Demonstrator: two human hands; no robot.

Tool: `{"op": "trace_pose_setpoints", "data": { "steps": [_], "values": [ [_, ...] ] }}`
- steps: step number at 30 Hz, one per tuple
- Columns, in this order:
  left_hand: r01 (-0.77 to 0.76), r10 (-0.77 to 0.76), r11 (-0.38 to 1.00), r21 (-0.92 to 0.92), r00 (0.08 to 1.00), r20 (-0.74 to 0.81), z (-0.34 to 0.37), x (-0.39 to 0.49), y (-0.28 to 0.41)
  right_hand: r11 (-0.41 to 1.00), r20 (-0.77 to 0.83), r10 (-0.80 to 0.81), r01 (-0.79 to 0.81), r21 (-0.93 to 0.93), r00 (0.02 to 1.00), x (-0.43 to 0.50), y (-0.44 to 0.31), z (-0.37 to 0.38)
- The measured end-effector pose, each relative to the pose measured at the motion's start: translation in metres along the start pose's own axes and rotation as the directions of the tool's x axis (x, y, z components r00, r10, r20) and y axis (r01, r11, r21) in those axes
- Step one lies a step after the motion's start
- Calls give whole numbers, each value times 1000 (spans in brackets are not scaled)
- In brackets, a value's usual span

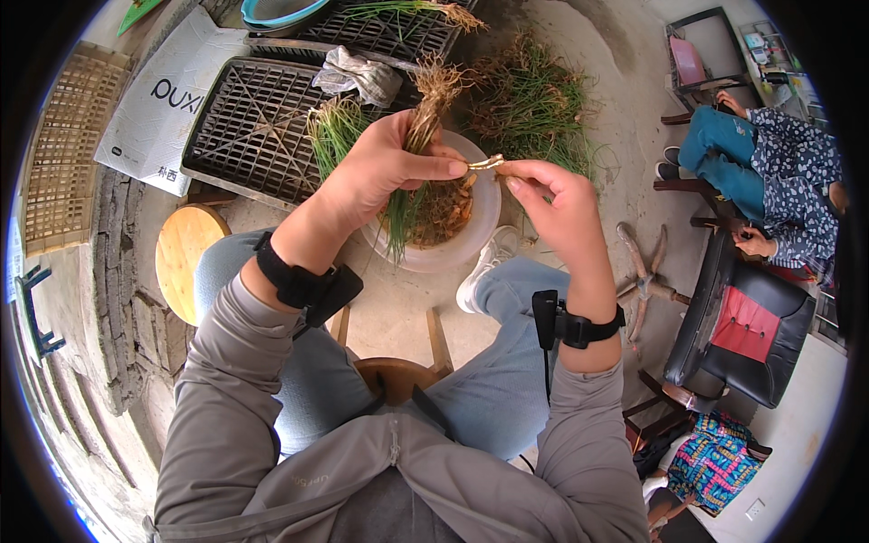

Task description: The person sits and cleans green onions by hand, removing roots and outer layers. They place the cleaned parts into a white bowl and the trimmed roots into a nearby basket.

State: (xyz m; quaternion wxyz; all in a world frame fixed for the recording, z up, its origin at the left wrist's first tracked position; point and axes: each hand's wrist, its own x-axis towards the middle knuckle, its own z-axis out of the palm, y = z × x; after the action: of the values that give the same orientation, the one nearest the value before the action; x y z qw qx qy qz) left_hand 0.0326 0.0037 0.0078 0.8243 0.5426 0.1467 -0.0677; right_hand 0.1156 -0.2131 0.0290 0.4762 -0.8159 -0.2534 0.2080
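My left hand (383, 159) is closed around a bunch of rooted green plants (426, 122), perhaps scallions or chives; the brown roots point up and green leaves hang below. Its thumb meets one end of a small pale, yellowish piece of plant (486, 163). The other end is pinched between the fingertips of my right hand (553, 197). Beneath both hands stands a round translucent plastic basin (485, 224) with brown roots and orange-brown scraps in it. Left of the basin, more green stalks (336, 132) lie by a black plastic crate (251, 129). A large heap of rooted green plants (536, 102) lies on the floor beyond.
A crumpled grey cloth (358, 76) rests on the crates. Blue-rimmed basins (282, 13) stand at the top. A round wooden stool (190, 254) is at left, near flattened cardboard (163, 95). Other people sit at right, near a black and red chair (747, 326).
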Motion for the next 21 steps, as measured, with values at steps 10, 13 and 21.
{"op": "trace_pose_setpoints", "data": {
  "steps": [10, 13, 21],
  "values": [
    [-134, 147, 967, 219, 988, -43, 0, 3, -8, 995, -15, -49, 50, 89, 999, 1, -8, 0],
    [-133, 147, 963, 235, 988, -42, -1, 3, -9, 991, 5, -66, 65, 121, 998, 1, -5, 1],
    [-117, 126, 976, 183, 991, -38, 3, 0, -4, 964, 124, -16, -18, 267, 992, 0, -2, 4]
  ]
}}
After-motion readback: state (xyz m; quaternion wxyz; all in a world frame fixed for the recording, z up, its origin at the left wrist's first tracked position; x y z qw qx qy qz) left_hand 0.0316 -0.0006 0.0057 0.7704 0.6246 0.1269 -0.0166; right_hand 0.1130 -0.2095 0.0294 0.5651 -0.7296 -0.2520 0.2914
